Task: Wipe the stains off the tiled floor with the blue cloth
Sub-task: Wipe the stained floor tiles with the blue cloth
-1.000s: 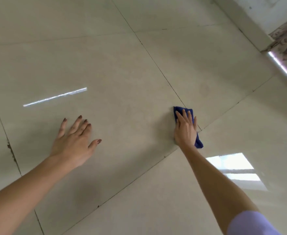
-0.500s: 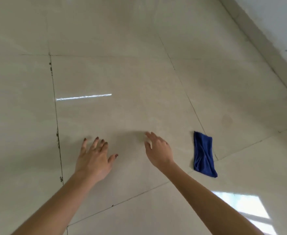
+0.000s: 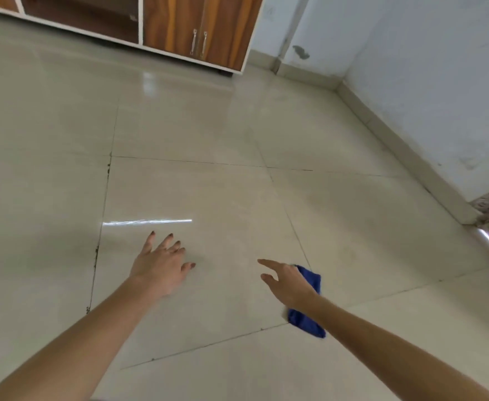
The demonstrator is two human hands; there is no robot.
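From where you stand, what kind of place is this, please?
Probably a room inside a home, though I cannot be sure. It has a glossy tiled floor, a wooden cabinet with two metal handles, and a pale painted wall with a skirting along its foot.

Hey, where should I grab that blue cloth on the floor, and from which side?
Probably its middle, from above, coming in from the left with the right hand, open right by it. The blue cloth lies flat as a narrow folded strip, so fingers can pinch across its short width.
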